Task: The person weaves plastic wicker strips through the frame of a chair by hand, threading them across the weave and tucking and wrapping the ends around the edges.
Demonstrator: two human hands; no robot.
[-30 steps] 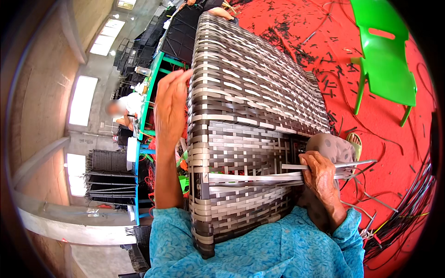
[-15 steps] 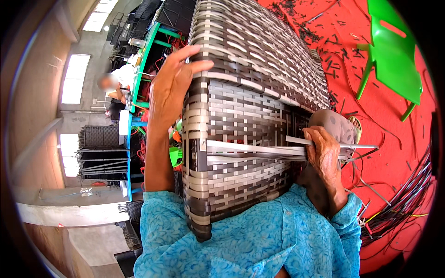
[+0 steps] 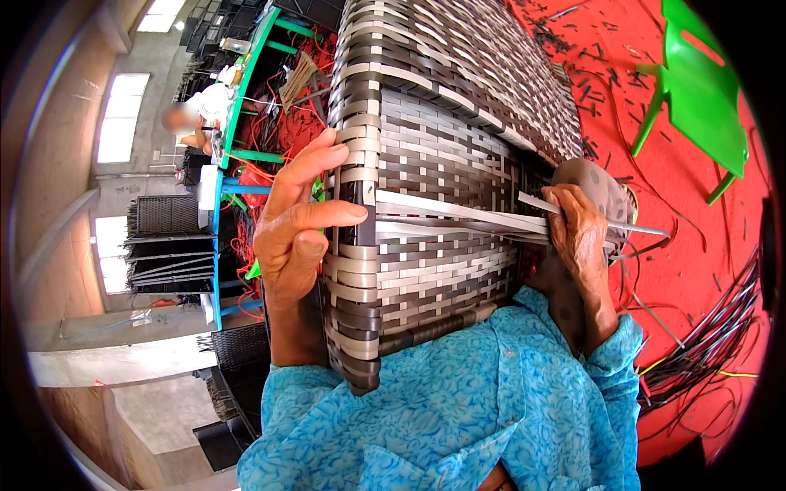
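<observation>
floor: red mat point(image 3: 696, 245) across the right, littered with dark strip offcuts; a bundle of loose dark strands point(image 3: 704, 344) fans out at lower right.
background: a concrete hall on the left, bright windows, stacked dark wicker frames point(image 3: 168, 245) near the wall.
bench: a green and blue work frame point(image 3: 233, 123) runs up the left of centre, with red cord tangled beneath it.
other person: someone in white point(image 3: 205, 110) sits by that frame at upper left, well apart from the work.
chair: a green plastic chair point(image 3: 696, 90) stands on the mat, top right.
piece: a big woven wicker frame point(image 3: 442, 123), grey and brown bands, fills the middle, its near end resting against the person's blue patterned shirt point(image 3: 458, 409).
strips: a few pale flat strips point(image 3: 458, 217) lie loose across the near face, running left to right and out past the right edge.
left hand: the left hand point(image 3: 299, 225) sits on the left corner of the wicker frame, fingers spread and mostly straight, thumb and forefinger pressing on the edge bands where the strips start; touching, not wrapped round.
right hand: the right hand point(image 3: 577, 237) is at the right edge, fingers curled tight around the strips, pinching them where they leave the weave.
behind it: a rounded grey-brown thing point(image 3: 598, 184) shows just past the right hand; what it is, i cannot tell.
sleeve: the blue cuff reaches the right wrist.
</observation>
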